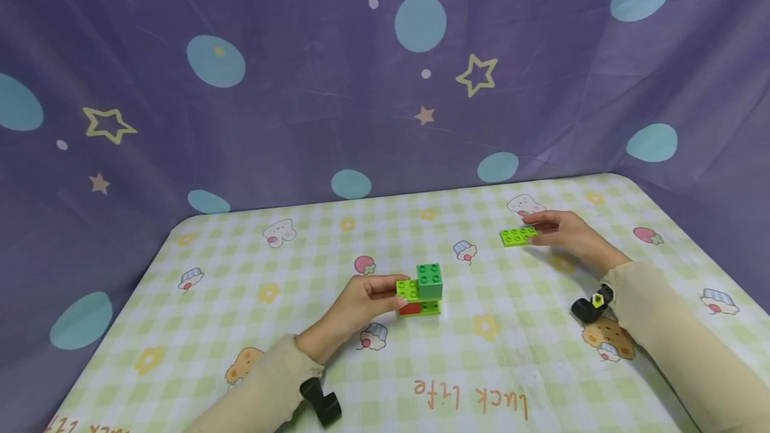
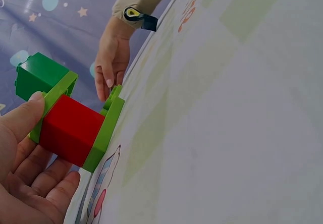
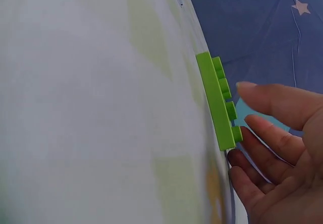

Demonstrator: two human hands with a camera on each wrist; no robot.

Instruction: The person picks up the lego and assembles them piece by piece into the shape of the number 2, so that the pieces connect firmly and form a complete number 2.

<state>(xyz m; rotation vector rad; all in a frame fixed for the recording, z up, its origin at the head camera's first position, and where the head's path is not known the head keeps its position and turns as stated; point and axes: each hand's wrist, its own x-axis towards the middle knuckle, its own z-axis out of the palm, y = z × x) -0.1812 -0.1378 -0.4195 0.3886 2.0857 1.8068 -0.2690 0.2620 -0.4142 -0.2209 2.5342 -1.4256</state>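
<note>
A stack of blocks stands on the table in the head view: a light green plate at the bottom, a red block (image 2: 72, 130), a light green plate (image 1: 406, 289) above it, and a dark green block (image 1: 430, 280) on top at the right. My left hand (image 1: 359, 307) grips the stack's left side, thumb on the upper plate. Further back on the right, a separate light green studded plate (image 1: 517, 237) lies flat on the cloth. My right hand (image 1: 570, 238) is at its right end, thumb and fingers spread; in the right wrist view, the thumb stands apart from the plate.
A checked cloth (image 1: 301, 379) printed with cupcakes, flowers and lettering covers the table. Behind it hangs a purple curtain (image 1: 289, 119) with stars and ovals. Black straps with camera mounts are at both wrists.
</note>
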